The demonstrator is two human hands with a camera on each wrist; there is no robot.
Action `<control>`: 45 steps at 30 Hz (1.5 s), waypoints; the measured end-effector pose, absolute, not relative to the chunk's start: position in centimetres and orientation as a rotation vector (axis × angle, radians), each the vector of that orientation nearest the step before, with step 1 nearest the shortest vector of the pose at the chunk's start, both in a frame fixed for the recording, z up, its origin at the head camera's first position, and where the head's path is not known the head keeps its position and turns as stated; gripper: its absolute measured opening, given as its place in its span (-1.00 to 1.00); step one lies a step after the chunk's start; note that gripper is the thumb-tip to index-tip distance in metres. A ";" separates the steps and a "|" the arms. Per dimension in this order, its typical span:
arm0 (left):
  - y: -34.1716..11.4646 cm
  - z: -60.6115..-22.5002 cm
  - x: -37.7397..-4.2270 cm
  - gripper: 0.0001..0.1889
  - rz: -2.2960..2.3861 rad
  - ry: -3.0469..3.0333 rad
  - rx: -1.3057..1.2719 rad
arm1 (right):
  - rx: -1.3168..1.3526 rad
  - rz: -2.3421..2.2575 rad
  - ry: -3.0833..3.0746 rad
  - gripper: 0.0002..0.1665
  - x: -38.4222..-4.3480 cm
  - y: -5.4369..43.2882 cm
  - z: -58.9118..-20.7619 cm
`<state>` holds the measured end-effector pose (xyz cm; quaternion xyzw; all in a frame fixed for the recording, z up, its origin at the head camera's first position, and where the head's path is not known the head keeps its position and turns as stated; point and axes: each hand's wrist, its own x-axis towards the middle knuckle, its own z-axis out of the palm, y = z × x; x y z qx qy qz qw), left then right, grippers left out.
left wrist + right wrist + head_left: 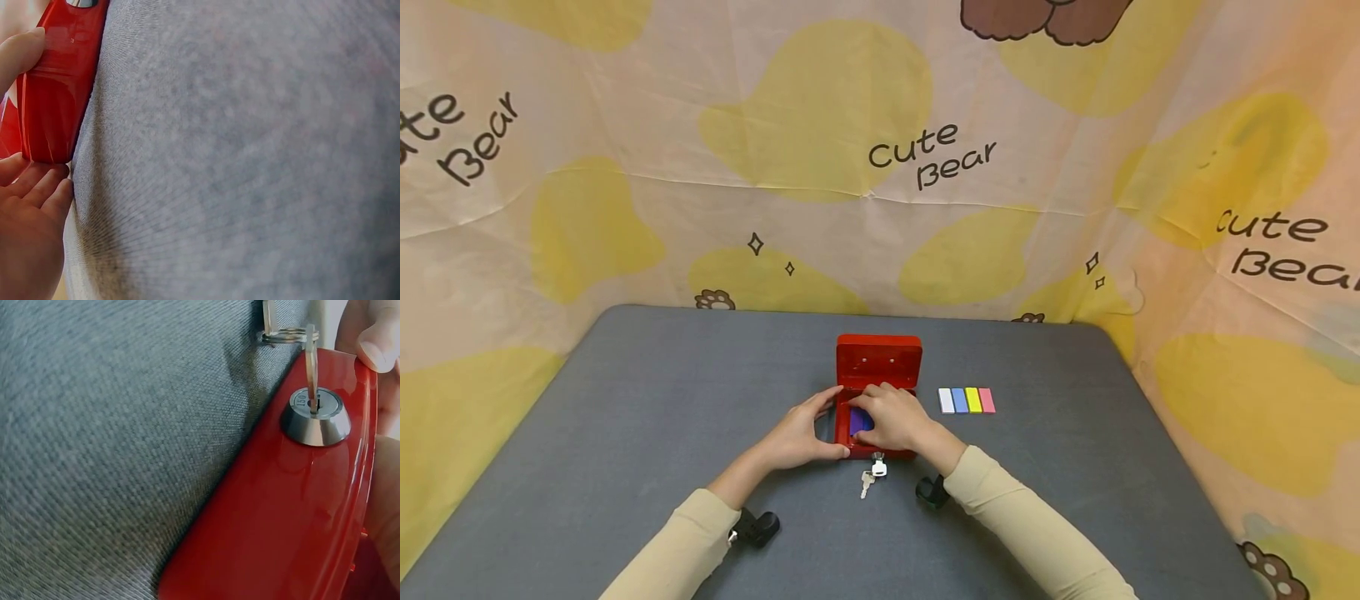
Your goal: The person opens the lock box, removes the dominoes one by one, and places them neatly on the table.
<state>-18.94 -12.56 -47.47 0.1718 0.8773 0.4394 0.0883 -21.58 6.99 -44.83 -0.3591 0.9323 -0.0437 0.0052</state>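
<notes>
A red metal cash box (878,362) stands on the table with its lid raised; a key sits in the silver lock (316,415) on its front wall. My left hand (797,429) holds the box's left end, thumb at the front corner and fingers along the side and back. My right hand (895,417) reaches into the box from the right, fingers bent, over a flat purple-blue piece (857,421) that shows between thumb and forefinger. I cannot tell whether these fingers pinch it. A second key (867,482) hangs from the ring in front.
To the right of the box lie white, blue, yellow and pink strips (966,401) side by side on the grey table (700,367). Black wrist mounts (756,528) hang under both forearms. A printed cloth (820,100) stands behind the table and along its sides.
</notes>
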 end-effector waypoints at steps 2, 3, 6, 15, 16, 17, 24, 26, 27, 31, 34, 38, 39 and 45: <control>-12.6 -47.5 -18.9 -0.07 1.304 2.612 0.508 | -1.113 -0.123 2.922 -0.38 -21.6 6.9 -44.8; -12.5 -47.5 -18.9 -0.06 1.305 2.612 0.507 | -1.106 -0.115 2.924 -0.38 -21.5 6.9 -44.8; -12.5 -47.5 -18.9 -0.06 1.303 2.612 0.505 | -1.094 -0.092 2.927 -0.37 -21.5 6.8 -44.8; -12.6 -47.6 -18.9 -0.06 1.318 2.605 0.518 | -1.092 -0.049 2.941 -0.37 -21.3 6.5 -44.7; -12.6 -47.7 -18.9 -0.06 1.318 2.604 0.521 | -1.092 -0.048 2.943 -0.37 -21.3 6.5 -44.7; -12.7 -47.7 -18.9 -0.06 1.320 2.604 0.523 | -1.088 -0.044 2.940 -0.37 -21.3 6.4 -44.7; -12.8 -47.8 -19.0 -0.05 1.334 2.604 0.556 | -1.081 -0.040 2.944 -0.40 -21.4 6.2 -44.9; -12.8 -47.8 -19.0 -0.05 1.334 2.604 0.566 | -1.088 -0.051 2.951 -0.42 -21.4 6.3 -45.0; -12.8 -47.8 -19.1 -0.05 1.334 2.605 0.569 | -1.092 -0.058 2.954 -0.43 -21.4 6.3 -45.0; -12.7 -47.8 -19.0 -0.05 1.324 2.604 0.547 | -1.102 -0.081 2.958 -0.44 -21.4 6.5 -45.1; -12.7 -47.6 -19.0 -0.06 1.321 2.603 0.534 | -1.111 -0.098 2.959 -0.44 -21.4 6.6 -45.1; -12.6 -47.5 -18.9 -0.06 1.312 2.606 0.524 | -1.120 -0.125 2.954 -0.43 -21.5 6.7 -45.1; -12.6 -47.5 -18.9 -0.06 1.310 2.607 0.520 | -1.125 -0.134 2.954 -0.43 -21.5 6.8 -45.1; -12.6 -47.4 -19.0 -0.06 1.300 2.611 0.501 | -1.146 -0.175 2.947 -0.45 -21.5 7.0 -44.9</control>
